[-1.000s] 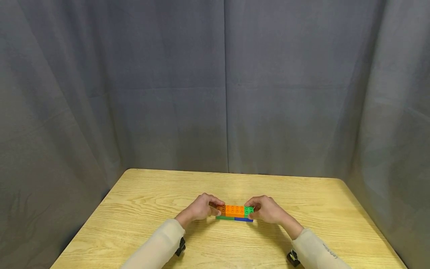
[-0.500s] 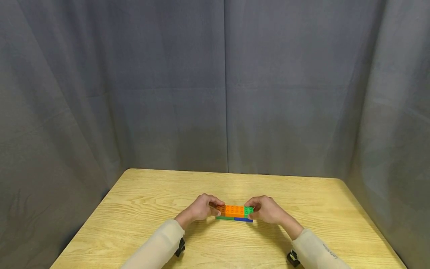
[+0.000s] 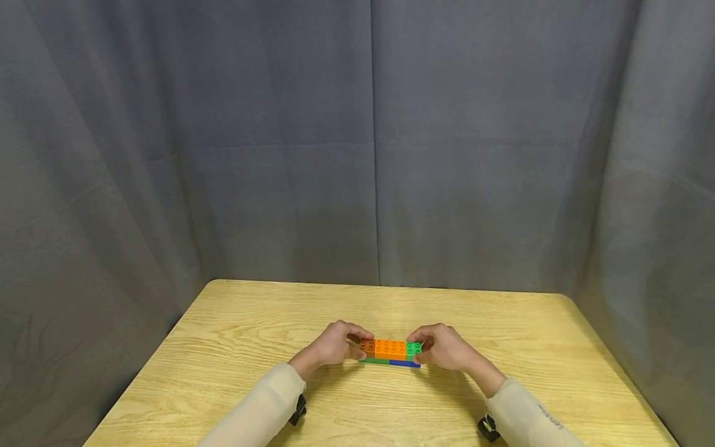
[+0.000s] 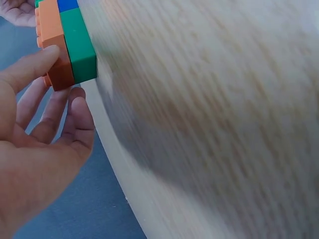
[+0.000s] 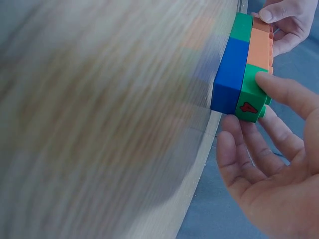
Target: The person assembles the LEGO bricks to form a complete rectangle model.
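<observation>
A two-layer row of toy building bricks stands on the table in the head view. On top, an orange brick point(image 3: 390, 349) with studs lies between a brown brick point(image 4: 62, 72) and a short green brick point(image 5: 251, 94) that bears a red 4. Under them, a longer green brick point(image 4: 79, 45) meets a blue brick point(image 5: 232, 69) end to end. My left hand point(image 3: 337, 344) pinches the brown brick between thumb and fingers. At the opposite end, my right hand point(image 3: 445, 349) grips the short green brick the same way. Fingertips cover part of both end bricks.
The wooden table point(image 3: 268, 304) extends around the bricks on all sides. Grey curtains point(image 3: 290, 155) hang behind it and at both sides. Black wrist devices point(image 3: 298, 410) sit under the beige sleeves point(image 3: 262, 403).
</observation>
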A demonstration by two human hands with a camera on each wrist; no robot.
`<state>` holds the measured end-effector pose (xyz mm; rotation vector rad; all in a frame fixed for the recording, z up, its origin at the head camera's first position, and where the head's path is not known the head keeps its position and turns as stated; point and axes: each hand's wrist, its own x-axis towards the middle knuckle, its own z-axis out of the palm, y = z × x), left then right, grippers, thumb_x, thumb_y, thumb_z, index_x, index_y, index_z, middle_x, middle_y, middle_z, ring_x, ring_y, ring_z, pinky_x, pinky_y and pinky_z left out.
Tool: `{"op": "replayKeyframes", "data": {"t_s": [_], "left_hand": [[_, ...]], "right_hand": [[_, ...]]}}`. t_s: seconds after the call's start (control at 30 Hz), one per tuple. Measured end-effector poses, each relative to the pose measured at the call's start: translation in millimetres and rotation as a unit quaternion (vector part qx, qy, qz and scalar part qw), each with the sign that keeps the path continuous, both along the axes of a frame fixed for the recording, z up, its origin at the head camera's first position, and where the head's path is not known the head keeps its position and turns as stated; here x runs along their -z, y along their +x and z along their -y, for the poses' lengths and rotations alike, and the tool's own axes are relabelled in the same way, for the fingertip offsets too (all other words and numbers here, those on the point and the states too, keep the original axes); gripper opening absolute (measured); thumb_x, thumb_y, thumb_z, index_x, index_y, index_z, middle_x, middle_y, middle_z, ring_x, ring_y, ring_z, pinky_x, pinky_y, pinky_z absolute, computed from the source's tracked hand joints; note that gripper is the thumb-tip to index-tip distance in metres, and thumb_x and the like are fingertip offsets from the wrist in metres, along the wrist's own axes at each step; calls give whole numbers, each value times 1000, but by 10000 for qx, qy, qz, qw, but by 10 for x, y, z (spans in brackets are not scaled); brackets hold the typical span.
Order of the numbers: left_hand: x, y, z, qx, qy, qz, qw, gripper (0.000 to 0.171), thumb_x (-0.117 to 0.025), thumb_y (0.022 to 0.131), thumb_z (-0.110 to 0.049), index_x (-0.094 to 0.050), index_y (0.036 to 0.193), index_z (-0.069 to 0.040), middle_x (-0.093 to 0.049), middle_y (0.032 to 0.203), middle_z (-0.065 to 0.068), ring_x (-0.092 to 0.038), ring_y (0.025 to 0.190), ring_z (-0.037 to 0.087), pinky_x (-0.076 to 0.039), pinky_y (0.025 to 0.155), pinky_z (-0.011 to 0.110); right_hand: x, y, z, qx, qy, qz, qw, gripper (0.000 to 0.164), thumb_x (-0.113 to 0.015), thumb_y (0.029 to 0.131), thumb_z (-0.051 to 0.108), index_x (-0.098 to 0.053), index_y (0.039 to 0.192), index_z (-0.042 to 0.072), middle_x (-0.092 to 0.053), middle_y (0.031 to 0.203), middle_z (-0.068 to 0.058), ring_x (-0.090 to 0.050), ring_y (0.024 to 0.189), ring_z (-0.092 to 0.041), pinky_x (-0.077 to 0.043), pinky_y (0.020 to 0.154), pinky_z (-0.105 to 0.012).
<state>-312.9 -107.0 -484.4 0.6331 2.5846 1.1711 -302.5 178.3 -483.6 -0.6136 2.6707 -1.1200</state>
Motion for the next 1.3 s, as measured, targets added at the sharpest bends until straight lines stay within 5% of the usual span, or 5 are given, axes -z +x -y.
{"op": "replayKeyframes", "data": {"t_s": [0.3, 0.7, 1.3], "left_hand": [[43, -2, 31, -173, 181, -106, 9996, 34, -81, 82, -5, -74, 114, -13, -69, 107, 5, -61, 93, 17, -54, 82, 33], [53, -27, 64, -168, 544, 132, 9983, 32, -75, 88, -5, -71, 120, -11, -69, 119, 11, -67, 97, 21, -58, 77, 30], [63, -71, 63, -339, 486, -73, 9982, 25, -74, 90, -12, -70, 115, -11, -71, 117, 9, -67, 98, 20, -57, 83, 34]], "right_hand": [[14, 12, -23, -29, -88, 6, 10000, 34, -81, 82, 10, -72, 114, 12, -72, 112, -6, -63, 86, -15, -55, 73, -31], [13, -8, -31, 72, -86, -61, 9999, 29, -79, 85, 13, -72, 114, 14, -70, 111, -7, -67, 92, -18, -57, 76, -34], [41, -34, -5, 498, -315, -60, 9982, 22, -74, 89, 9, -68, 110, 12, -69, 111, -10, -69, 93, -23, -58, 73, -32]]}}
